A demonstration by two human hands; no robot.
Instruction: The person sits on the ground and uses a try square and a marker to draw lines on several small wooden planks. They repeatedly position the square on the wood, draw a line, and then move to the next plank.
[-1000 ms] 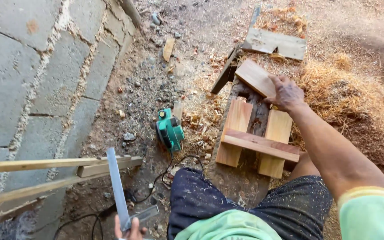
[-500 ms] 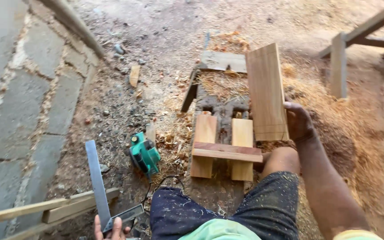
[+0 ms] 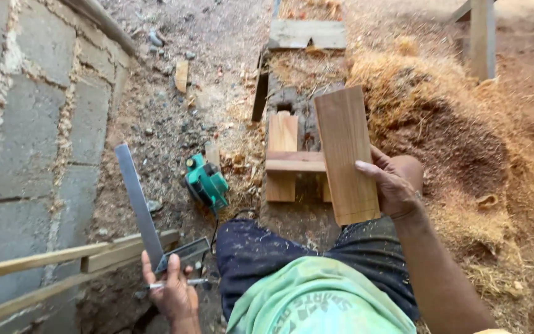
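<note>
I note the board [image 3: 346, 154] is now lifted clear of the low wooden stand [image 3: 292, 162], tilted upright, pinched along its edge by my right hand [image 3: 395, 184]. My left hand [image 3: 171, 286] stays clamped on the square [image 3: 149, 216] and a pencil [image 3: 168, 284]; the green planer [image 3: 206, 183] lies on the ground. I judge inspection or marking is in hand.

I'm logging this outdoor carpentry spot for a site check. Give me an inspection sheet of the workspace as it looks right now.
Surface: bare dirt ground strewn with small stones and wood chips.
Job's things: wooden board held by the right hand; metal square and a pencil held in the left hand.
Clutter: green electric planer on the ground; low wooden stand; heap of shavings.
Grippers: both hands' fingers closed on their things.
Cables: dark cord near the planer; where it runs is unclear.
Surroundings: block wall on the left, wooden battens leaning by it.
</note>
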